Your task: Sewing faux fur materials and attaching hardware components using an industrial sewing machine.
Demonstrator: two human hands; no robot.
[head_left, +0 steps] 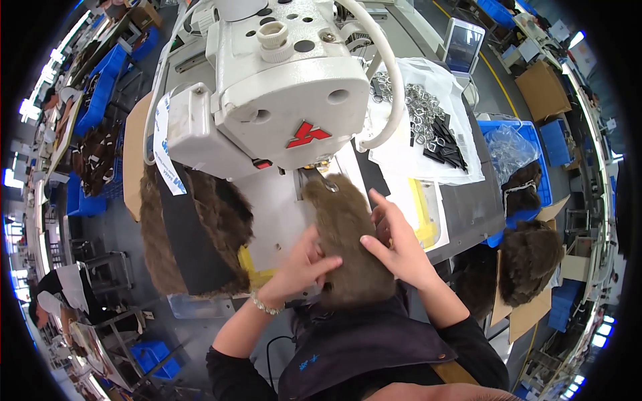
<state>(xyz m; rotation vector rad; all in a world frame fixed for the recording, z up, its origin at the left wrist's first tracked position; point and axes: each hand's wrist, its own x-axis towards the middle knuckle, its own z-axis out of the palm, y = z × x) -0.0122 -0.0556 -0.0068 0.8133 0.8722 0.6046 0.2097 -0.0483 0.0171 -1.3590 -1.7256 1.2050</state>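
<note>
Red emblem [309, 134] on white sewing machine [287, 90], blue-lettered tape [163, 127], brown fur piece [351, 247] under machine head, left hand [301, 264] pinching its edge, right hand [401, 247] spread, thumb touching it, pale worktable [277, 220], grey floor [142, 87].

Fur piece [351, 234] before machine [294, 100]; fur pile [157, 247] left, rings [421, 110] right.
</note>
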